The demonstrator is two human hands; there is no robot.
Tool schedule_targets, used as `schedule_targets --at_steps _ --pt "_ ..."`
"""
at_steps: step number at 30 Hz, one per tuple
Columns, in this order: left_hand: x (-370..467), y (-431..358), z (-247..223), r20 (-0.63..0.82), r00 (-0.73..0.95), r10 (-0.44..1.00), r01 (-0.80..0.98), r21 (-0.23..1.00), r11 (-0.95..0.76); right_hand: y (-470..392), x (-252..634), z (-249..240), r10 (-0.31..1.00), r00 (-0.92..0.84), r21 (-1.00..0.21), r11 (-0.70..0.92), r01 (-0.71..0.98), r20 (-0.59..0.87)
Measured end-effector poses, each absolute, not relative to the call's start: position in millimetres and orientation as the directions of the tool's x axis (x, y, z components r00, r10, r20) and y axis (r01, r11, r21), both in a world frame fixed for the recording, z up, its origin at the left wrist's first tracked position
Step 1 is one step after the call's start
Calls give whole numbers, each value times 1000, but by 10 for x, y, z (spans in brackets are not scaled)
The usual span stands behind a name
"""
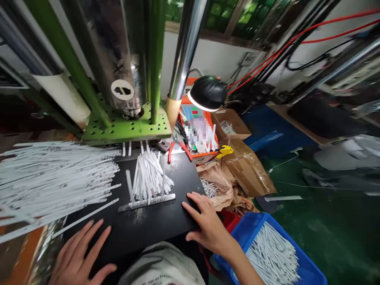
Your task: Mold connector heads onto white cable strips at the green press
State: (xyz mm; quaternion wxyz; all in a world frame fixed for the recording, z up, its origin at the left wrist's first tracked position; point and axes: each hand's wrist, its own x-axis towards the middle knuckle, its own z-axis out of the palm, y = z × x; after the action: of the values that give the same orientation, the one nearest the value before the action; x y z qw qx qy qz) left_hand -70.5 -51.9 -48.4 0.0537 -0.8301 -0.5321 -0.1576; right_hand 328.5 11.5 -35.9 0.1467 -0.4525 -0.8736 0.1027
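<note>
My left hand [81, 255] rests at the near left edge of the black table [184, 182], fingers spread and holding nothing. A single white strip [86, 217] lies just beyond its fingertips. My right hand [208, 221] is at the table's right edge, fingers apart, also with nothing in it. Between and beyond the hands, a bundle of white strips [151, 172] lies with its near ends at a metal bar fixture [148, 202]. The far ends of some strips reach the front of the green press plate [130, 128]. Neither hand touches the bundle.
A large pile of white strips [56, 178] covers the left side. Red-handled pliers [180, 150] lie behind the bundle. A black lamp [209, 93] shines over an orange control box [215, 144]. To the right are a cardboard box [249, 170] and a blue bin [308, 265] of strips.
</note>
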Motion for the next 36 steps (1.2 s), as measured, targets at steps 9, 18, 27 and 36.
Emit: schedule_targets --at_steps 9,18,27,36 --pt "-58 120 -308 329 266 906 905 237 -352 535 2595 -382 814 -431 -511 580 634 390" --pt "-202 -123 -195 2 223 975 820 541 -189 729 2607 -127 632 -756 -651 649 394 172" --pt "-188 -82 -195 -66 222 973 827 541 -152 1243 2099 -23 896 -247 -777 442 448 368" --pt "-184 -108 -369 214 228 950 857 418 -300 857 3975 -205 871 443 -344 -359 868 210"
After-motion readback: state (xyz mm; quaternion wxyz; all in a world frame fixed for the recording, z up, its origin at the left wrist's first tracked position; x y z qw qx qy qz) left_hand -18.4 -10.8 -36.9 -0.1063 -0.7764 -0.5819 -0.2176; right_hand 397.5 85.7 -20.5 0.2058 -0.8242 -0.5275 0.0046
